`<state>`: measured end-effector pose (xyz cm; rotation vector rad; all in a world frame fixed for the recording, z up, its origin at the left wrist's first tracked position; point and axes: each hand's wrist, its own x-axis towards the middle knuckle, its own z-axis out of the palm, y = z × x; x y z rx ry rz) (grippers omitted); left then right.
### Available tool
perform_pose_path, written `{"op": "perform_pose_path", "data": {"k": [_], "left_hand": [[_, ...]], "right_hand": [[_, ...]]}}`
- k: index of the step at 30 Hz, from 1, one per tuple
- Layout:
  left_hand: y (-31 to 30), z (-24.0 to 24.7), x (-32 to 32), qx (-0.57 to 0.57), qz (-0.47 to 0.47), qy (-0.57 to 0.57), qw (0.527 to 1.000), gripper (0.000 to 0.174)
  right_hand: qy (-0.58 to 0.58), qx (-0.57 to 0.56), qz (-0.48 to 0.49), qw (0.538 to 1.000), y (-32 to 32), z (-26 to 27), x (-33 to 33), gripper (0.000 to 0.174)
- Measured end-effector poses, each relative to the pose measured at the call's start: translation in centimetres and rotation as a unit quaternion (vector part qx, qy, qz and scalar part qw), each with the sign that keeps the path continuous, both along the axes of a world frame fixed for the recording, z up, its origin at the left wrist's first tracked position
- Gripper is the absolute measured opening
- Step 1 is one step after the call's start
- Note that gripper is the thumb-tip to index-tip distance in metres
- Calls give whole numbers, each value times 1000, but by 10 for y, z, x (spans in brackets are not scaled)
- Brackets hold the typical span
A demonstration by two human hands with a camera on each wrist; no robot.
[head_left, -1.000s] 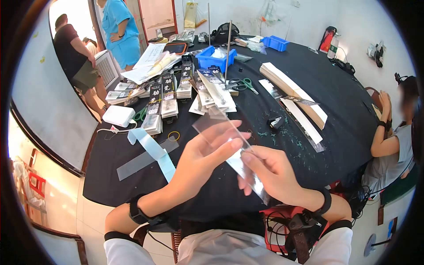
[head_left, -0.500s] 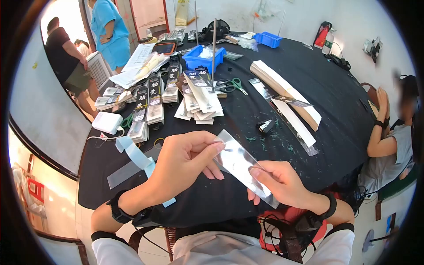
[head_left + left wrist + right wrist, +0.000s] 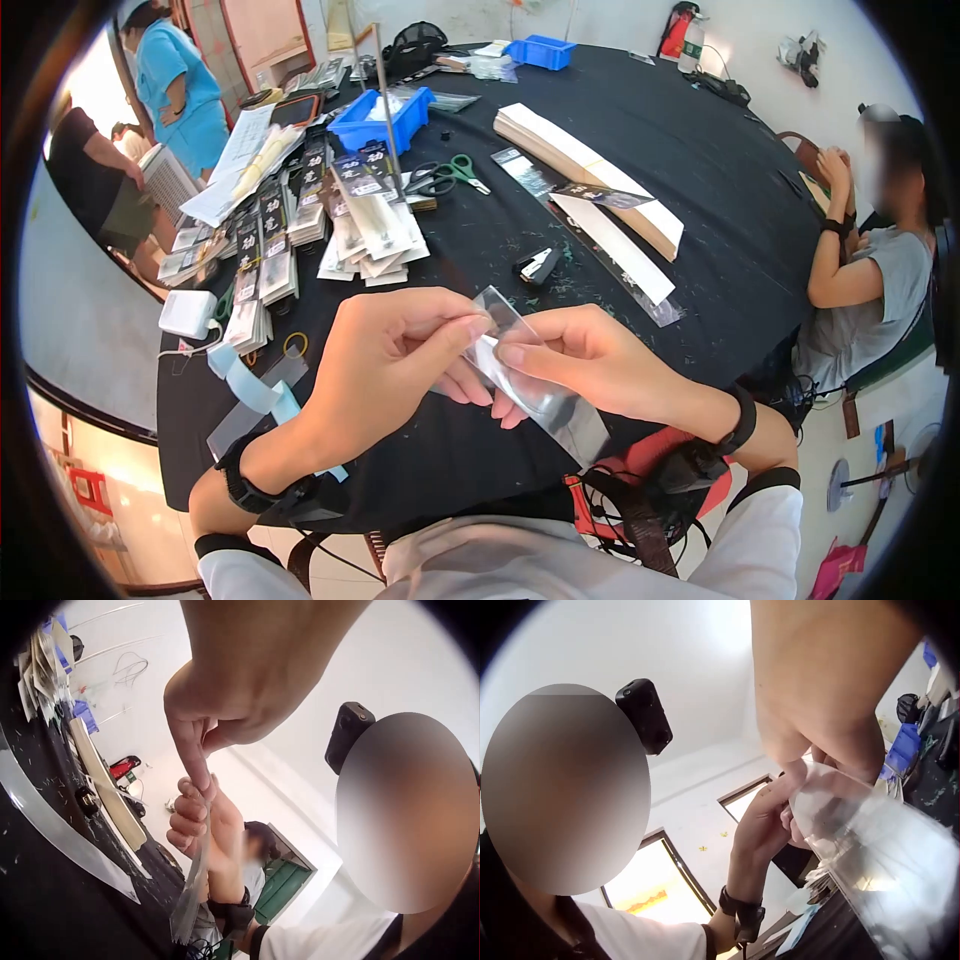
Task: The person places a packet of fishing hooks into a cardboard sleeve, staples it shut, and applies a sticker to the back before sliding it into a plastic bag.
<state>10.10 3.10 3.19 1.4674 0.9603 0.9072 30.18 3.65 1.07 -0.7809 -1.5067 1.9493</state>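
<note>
A clear plastic sleeve (image 3: 565,415) slants down to the right over the table's near edge. Its upper end is pinched between thumb and fingers of the left hand (image 3: 395,350). Just below, the right hand (image 3: 590,360) pinches the same sleeve, its fingertips close to the left ones. In the left wrist view the sleeve (image 3: 196,889) hangs edge-on under both hands. The right wrist view shows the sleeve (image 3: 885,862) wide and shiny, with the left hand (image 3: 761,829) at its top end.
Labelled packets (image 3: 375,215) are heaped at the left, near a blue bin (image 3: 385,125) and scissors (image 3: 450,175). A stapler (image 3: 538,266) and long white card strips (image 3: 590,175) lie beyond the hands. Pale blue tape (image 3: 250,385) is at left; a seated person (image 3: 870,270) at right.
The view has shifted, so table things appear farther left. The right hand has moved up along the sleeve, close to the left hand, and more of the sleeve sticks out below it.
</note>
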Motion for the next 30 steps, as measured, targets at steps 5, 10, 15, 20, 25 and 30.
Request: {"op": "perform_pose_path", "data": {"k": [5, 10, 15, 20, 25, 30], "left_hand": [[15, -7, 11, -31, -50, 9, 998, 21], [20, -8, 15, -3, -71, 21, 997, 32], [24, -11, -1, -78, -56, 25, 995, 29], [22, -15, 1, -100, -74, 26, 992, 27], [21, -16, -2, -82, -85, 51, 992, 28], [19, -25, -13, 72, 1, 52, 996, 37]], "right_hand": [[-42, 32, -30, 998, 10, -5, 18, 22], [-94, 27, -79, 992, 26, 14, 56, 22], [-154, -10, -238, 959, 60, 21, 116, 20], [-175, -5, -278, 945, 109, 8, 142, 24], [-214, -35, -332, 918, 133, 1, 136, 26], [-189, 60, -277, 940, 82, 52, 99, 28]]}}
